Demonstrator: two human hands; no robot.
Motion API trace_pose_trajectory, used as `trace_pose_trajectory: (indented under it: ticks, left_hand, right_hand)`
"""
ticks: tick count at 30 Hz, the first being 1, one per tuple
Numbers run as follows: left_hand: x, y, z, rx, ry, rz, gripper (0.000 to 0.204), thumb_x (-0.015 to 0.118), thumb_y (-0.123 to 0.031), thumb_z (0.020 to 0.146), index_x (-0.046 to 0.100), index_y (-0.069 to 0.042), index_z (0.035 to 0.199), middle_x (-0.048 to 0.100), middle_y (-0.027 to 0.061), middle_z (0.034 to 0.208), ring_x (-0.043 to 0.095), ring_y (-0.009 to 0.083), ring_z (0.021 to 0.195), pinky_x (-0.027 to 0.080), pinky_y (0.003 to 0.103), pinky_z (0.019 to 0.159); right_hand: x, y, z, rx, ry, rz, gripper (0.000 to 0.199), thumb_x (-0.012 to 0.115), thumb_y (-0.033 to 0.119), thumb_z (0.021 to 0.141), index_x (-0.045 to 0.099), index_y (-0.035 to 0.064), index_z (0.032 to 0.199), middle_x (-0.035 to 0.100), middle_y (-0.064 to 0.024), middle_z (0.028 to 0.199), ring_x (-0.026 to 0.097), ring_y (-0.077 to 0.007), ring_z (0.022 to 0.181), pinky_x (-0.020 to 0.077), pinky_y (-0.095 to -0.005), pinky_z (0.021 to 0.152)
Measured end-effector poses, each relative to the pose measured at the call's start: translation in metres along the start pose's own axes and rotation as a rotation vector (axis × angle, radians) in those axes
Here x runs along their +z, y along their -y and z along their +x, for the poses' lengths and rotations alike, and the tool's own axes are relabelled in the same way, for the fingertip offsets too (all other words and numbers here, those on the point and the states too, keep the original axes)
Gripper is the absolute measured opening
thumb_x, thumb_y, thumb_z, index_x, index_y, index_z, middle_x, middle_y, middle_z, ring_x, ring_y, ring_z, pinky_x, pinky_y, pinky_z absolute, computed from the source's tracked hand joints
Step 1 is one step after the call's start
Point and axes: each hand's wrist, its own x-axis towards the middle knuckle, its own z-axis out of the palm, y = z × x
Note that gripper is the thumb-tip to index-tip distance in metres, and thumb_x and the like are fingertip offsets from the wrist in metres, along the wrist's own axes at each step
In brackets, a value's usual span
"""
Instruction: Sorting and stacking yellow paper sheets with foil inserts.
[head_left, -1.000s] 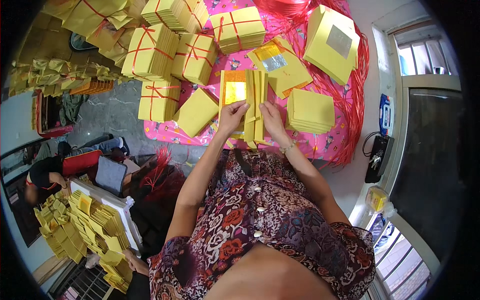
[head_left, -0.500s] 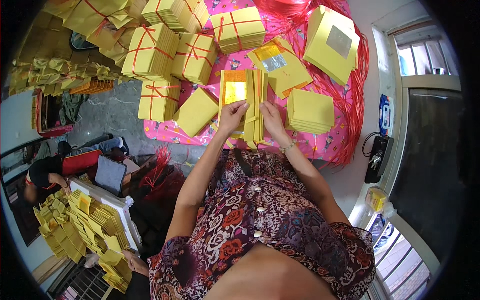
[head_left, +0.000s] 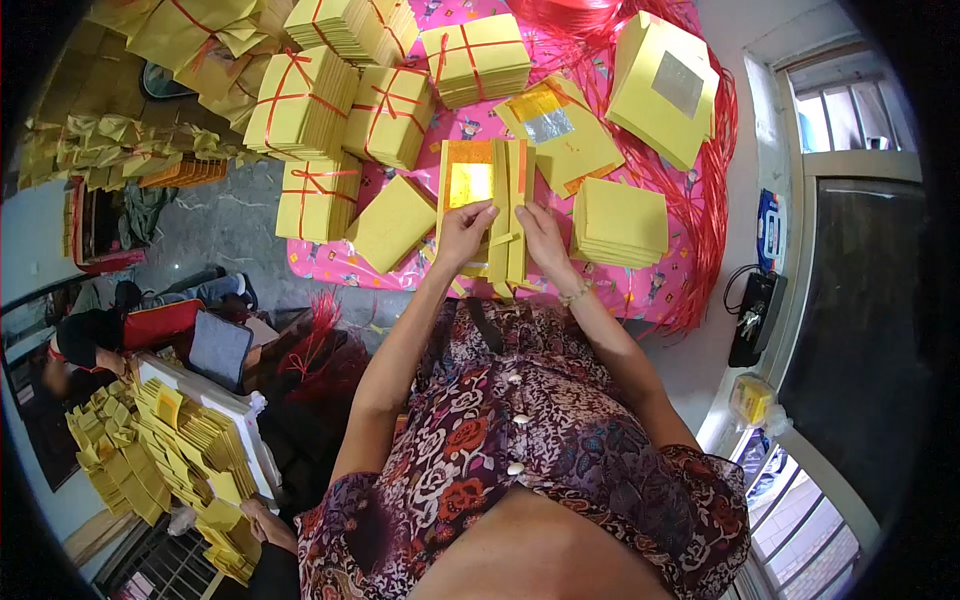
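Note:
A sheet of yellow joss paper [head_left: 503, 178], with an orange and shiny gold patch [head_left: 470, 182], lies in front of me with its right side folded into narrow lengthwise strips. My left hand [head_left: 464, 232] pinches the sheet just below the gold patch, thumb on top. Across the folds, my right hand [head_left: 543, 238] grips the right-hand strip between thumb and fingers. Close by on the right is a stack of folded yellow paper [head_left: 620, 222]. A yellow packet [head_left: 393, 225] lies on the left. Beyond the right hand rest flat sheets with a silver patch [head_left: 560, 130].
Several bundles tied with red ribbon [head_left: 300, 105] stand at the back left of the pink tablecloth [head_left: 630, 285]. A tall paper stack [head_left: 640, 110] and long red ribbon strands [head_left: 715, 230] are at the right. At lower left, people work by a white table [head_left: 262, 450] heaped with yellow paper.
My right hand has shifted slightly left, and the right-hand strips of the sheet have drawn closer together. At the far left, a person has moved by the white table.

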Motion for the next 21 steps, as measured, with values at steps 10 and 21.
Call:
trace_pose_trajectory:
  ticks: [10, 21]
  left_hand:
    - [0.003, -0.002, -0.001, 0.011, 0.010, -0.021, 0.024, 0.060, -0.014, 0.091, 0.064, 0.001, 0.109, 0.066, 0.0001, 0.090, 0.056, 0.0041, 0.077, 0.047, 0.019, 0.071]
    - [0.002, 0.003, 0.001, 0.017, 0.004, -0.003, 0.024, 0.059, -0.016, 0.091, 0.064, 0.000, 0.108, 0.065, -0.0007, 0.088, 0.056, 0.0038, 0.077, 0.047, 0.020, 0.070]
  right_hand:
    - [-0.001, 0.004, -0.001, -0.033, -0.035, -0.099, 0.027, 0.047, 0.020, 0.095, 0.058, -0.0037, 0.102, 0.062, -0.0069, 0.088, 0.056, -0.0125, 0.082, 0.0447, -0.0273, 0.074]
    - [-0.001, -0.003, 0.001, -0.019, -0.025, -0.019, 0.029, 0.048, 0.021, 0.095, 0.057, -0.0039, 0.106, 0.064, -0.0083, 0.092, 0.057, -0.0138, 0.085, 0.0450, -0.0278, 0.076]
